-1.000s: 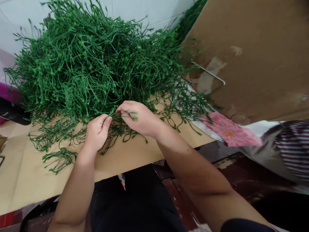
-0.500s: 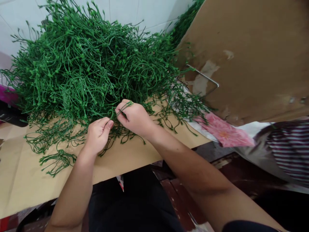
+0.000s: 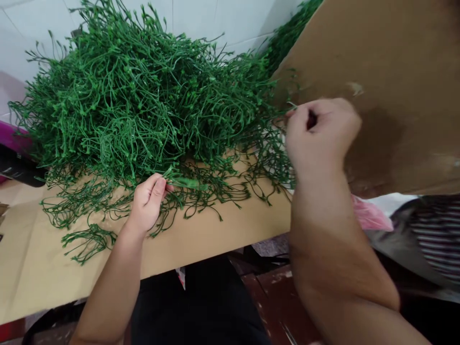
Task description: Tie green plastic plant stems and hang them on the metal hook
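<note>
My left hand (image 3: 148,201) is closed, pinching a small bunch of green plastic stems (image 3: 185,182) between thumb and fingers, at the front edge of the pile. My right hand (image 3: 319,132) is raised in front of the brown cardboard sheet (image 3: 402,96), its fingers curled shut. A short tip of metal wire (image 3: 293,104) shows beside its fingers, but whatever they hold is hidden. A large tangled heap of green plastic stems (image 3: 143,96) lies behind my left hand. Nearer me, a small loose clump of stems (image 3: 89,239) rests on the cardboard table cover (image 3: 215,230).
Upright on the right, the cardboard sheet blocks that side. A pink flowered cloth (image 3: 372,215) and a striped cloth (image 3: 436,235) lie below it. At the far left is a black and purple object (image 3: 21,165). A white tiled wall (image 3: 194,19) stands behind the heap.
My right hand has left the stems by my left hand and moved right and up to the cardboard sheet, covering most of the bent wire there. My left hand keeps its pinch.
</note>
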{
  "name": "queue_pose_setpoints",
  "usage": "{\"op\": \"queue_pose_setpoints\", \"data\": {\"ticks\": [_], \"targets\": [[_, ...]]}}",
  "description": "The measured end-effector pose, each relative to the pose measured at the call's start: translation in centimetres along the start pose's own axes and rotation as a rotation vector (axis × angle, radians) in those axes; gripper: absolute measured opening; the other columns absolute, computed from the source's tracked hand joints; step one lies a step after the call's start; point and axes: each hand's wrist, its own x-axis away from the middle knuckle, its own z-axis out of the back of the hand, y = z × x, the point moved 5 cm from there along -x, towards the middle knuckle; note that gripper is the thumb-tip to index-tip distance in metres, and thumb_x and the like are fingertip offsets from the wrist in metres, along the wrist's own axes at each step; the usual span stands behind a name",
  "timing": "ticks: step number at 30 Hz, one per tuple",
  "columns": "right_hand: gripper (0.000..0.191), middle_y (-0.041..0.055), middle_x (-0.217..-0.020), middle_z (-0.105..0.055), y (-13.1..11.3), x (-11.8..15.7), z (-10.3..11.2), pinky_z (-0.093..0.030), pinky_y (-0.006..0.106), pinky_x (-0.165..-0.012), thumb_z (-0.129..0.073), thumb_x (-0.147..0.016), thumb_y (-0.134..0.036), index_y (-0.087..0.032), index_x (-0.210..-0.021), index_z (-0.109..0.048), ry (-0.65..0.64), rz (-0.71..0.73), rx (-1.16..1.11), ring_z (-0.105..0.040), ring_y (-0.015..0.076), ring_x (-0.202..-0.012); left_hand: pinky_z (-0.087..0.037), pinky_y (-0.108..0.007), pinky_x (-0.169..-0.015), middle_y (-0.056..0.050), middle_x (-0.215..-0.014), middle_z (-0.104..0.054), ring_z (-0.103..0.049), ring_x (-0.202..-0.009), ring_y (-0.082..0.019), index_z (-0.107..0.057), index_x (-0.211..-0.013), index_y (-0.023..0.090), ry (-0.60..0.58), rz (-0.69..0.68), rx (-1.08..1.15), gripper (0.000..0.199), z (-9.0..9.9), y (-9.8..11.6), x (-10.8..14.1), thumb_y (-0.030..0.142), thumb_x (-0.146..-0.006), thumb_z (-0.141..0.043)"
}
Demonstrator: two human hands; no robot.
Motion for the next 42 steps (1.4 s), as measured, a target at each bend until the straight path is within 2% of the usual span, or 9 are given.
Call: {"op": "queue_pose_setpoints", "data": {"ticks": [5,7,10,14,18,22,27,36,42], "targets": [[0.027,0.0226,-0.112,-0.057,3.2,0.1,-1.2,-0.032,0.056,-0.086,-0.058,-0.073,-0.018,-0.013,-0.099,-0.067,-0.075,-0.265,0.240,-0.043,0.0411,-0.113,-0.037,-0.021,-0.049,0.003,-0.062,-0.049,-0.044,-0.052,-0.008,-0.055,-0.077,0.019,0.160,0.045,0.172,0.038,0.7,-0.2,-0.2,0.057,-0.077,-0.053],[0.032,0.0231,-0.118,-0.055,1.8,1.1,-1.5,-0.032,0.056,-0.090,-0.061,-0.071,-0.019,-0.012,-0.102,-0.066,-0.037,-0.146,0.172,-0.041,0.0413,-0.117,-0.038,-0.021,-0.049,0.004,-0.061,-0.047,-0.045,-0.053,-0.007,-0.055,-0.079,0.019,0.160,0.061,0.165,0.036,0.6,-0.3,-0.3,0.055,-0.076,-0.055],[0.015,0.0131,-0.088,-0.063,-3.3,3.5,-1.4,-0.041,0.044,-0.084,-0.055,-0.077,-0.021,-0.015,-0.084,-0.067,-0.051,0.133,-0.160,-0.056,0.0261,-0.092,-0.039,-0.022,-0.052,0.004,-0.059,-0.046,-0.045,-0.053,-0.008,-0.054,-0.077,0.019,0.085,0.061,0.075,0.034,0.1,-0.4,-0.5,0.053,-0.080,-0.051],[0.027,0.0049,-0.068,-0.059,-10.7,7.0,-3.1,-0.042,0.029,-0.064,-0.050,-0.084,-0.035,-0.016,-0.069,-0.061,-0.506,0.264,-0.595,-0.054,0.0141,-0.066,-0.038,-0.022,-0.053,0.005,-0.055,-0.046,-0.044,-0.051,-0.008,-0.051,-0.077,0.019,0.098,0.038,0.018,0.034,0.1,-0.5,-0.7,0.052,-0.083,-0.047],[0.022,0.0024,-0.068,-0.058,-14.1,9.0,-5.7,-0.038,0.024,-0.059,-0.051,-0.083,-0.031,-0.014,-0.073,-0.061,-0.809,0.257,-0.687,-0.048,0.0102,-0.062,-0.039,-0.023,-0.053,0.004,-0.054,-0.046,-0.044,-0.052,-0.009,-0.050,-0.077,0.019,0.111,0.028,-0.004,0.034,0.3,-0.3,-0.6,0.053,-0.083,-0.046],[0.014,0.0008,-0.066,-0.055,-14.6,9.0,-7.4,-0.036,0.024,-0.059,-0.049,-0.082,-0.020,-0.013,-0.073,-0.057,-0.869,0.236,-0.743,-0.044,0.0089,-0.060,-0.038,-0.023,-0.054,0.004,-0.057,-0.048,-0.045,-0.053,-0.009,-0.052,-0.082,0.019,0.108,0.024,-0.015,0.029,0.4,0.0,-0.4,0.048,-0.085,-0.046],[0.009,0.0000,-0.067,-0.051,-14.0,7.8,-7.2,-0.035,0.024,-0.058,-0.053,-0.078,-0.019,-0.014,-0.070,-0.054,-0.697,0.154,-0.777,-0.042,0.0088,-0.061,-0.036,-0.022,-0.051,0.005,-0.055,-0.046,-0.043,-0.051,-0.008,-0.052,-0.078,0.019,0.125,0.054,-0.070,0.023,0.6,-0.1,-0.4,0.040,-0.086,-0.048],[0.033,-0.0053,-0.057,-0.042,-14.3,9.2,-8.4,-0.026,0.021,-0.046,-0.063,-0.071,-0.045,-0.013,-0.076,-0.056,-1.151,-0.007,-1.061,-0.031,0.0050,-0.051,-0.035,-0.021,-0.052,0.005,-0.059,-0.044,-0.042,-0.054,-0.008,-0.051,-0.079,0.019,0.110,-0.023,-0.076,0.022,0.5,-0.3,-0.4,0.039,-0.087,-0.046],[0.016,-0.0064,-0.055,-0.037,-13.8,8.6,-8.1,-0.025,0.022,-0.047,-0.059,-0.072,-0.028,-0.013,-0.071,-0.055,-1.002,-0.011,-0.949,-0.030,0.0051,-0.051,-0.034,-0.022,-0.053,0.005,-0.057,-0.045,-0.040,-0.052,-0.008,-0.050,-0.076,0.019,0.094,-0.033,-0.110,0.021,0.5,-0.1,-0.3,0.036,-0.088,-0.044]]}}
